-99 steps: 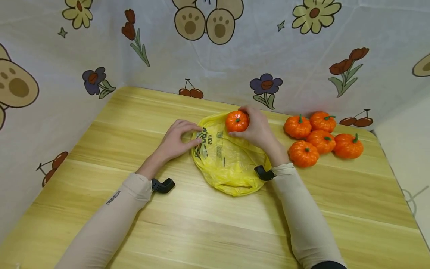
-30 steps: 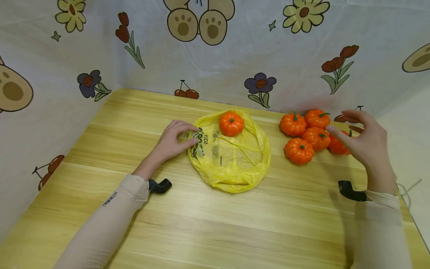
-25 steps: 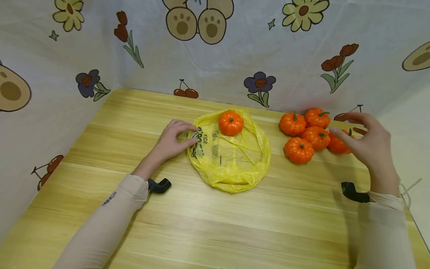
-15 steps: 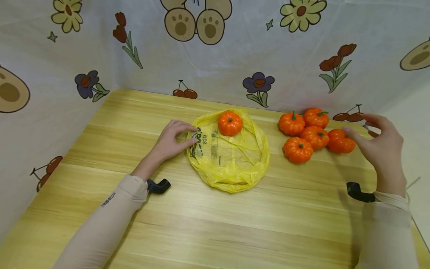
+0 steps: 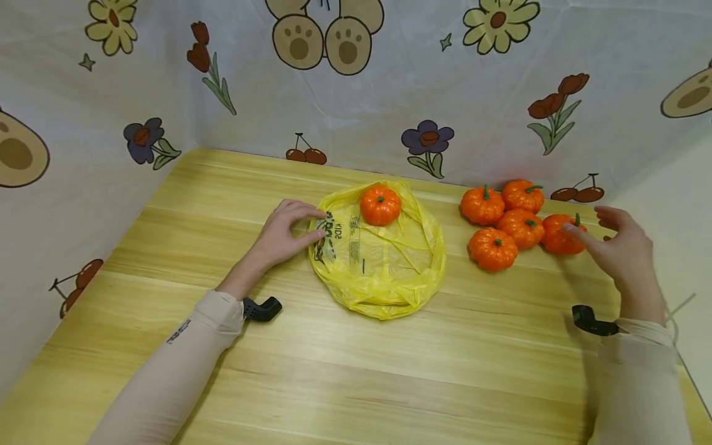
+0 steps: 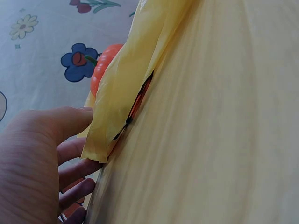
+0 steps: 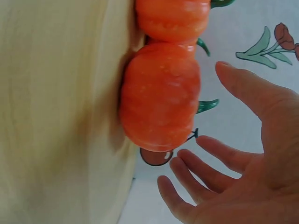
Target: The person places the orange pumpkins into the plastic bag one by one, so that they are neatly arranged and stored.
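Right of frame: orange pumpkin [image 5: 557, 237], likely light, rigid, slick; best held round its ribbed sides, clear of the stem [image 5: 577, 219]. Right hand [image 5: 627, 252] just beside, fingers parted, grasping nothing. Centre: yellow bag [image 5: 384, 295], thin, limp; left hand [image 5: 282, 235] at its edge, relaxed, unclenched

LEFT | holding the left arm [image 5: 161, 364] diagonally, lower left up towards centre, arching the left hand [image 5: 278, 235] loosely, thumb and index tips apart | RIGHT, out wide now | holding the right arm [image 5: 639, 389] nearly straight ahead, leaning the right hand [image 5: 625, 253] inward, showing a broad gap between thumb and gently bent fingers [image 7: 201, 175]
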Available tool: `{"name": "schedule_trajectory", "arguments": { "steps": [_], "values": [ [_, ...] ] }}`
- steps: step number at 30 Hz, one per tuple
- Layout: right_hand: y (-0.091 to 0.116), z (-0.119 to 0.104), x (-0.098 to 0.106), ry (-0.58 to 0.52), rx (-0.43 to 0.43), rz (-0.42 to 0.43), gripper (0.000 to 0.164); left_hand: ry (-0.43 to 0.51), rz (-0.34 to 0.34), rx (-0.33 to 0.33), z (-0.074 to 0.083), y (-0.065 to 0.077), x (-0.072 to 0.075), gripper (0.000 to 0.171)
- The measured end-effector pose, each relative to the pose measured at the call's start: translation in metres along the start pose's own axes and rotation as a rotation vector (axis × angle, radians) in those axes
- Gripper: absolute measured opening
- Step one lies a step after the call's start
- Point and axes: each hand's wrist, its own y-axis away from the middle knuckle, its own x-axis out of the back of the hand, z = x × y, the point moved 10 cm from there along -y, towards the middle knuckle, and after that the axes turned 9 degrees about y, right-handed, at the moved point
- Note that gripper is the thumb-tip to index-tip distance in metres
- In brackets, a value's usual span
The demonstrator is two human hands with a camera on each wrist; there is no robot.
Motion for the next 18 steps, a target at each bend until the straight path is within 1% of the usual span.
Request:
{"name": "schedule_trajectory", "arguments": {
  "steps": [5,10,18],
  "values": [
    [-0.003,0.003,-0.013,0.022,0.045,-0.065,0.084,0.002,0.002,-0.001,0.000,0.000,0.000,0.038],
    [-0.005,0.004,-0.023,0.022,0.061,-0.133,0.088,0.006,0.003,0.001,0.000,0.000,0.000,0.038],
    [-0.006,0.008,-0.030,0.014,0.032,-0.166,0.101,0.015,0.001,0.008,-0.001,-0.001,-0.001,0.038]
  ]
}}
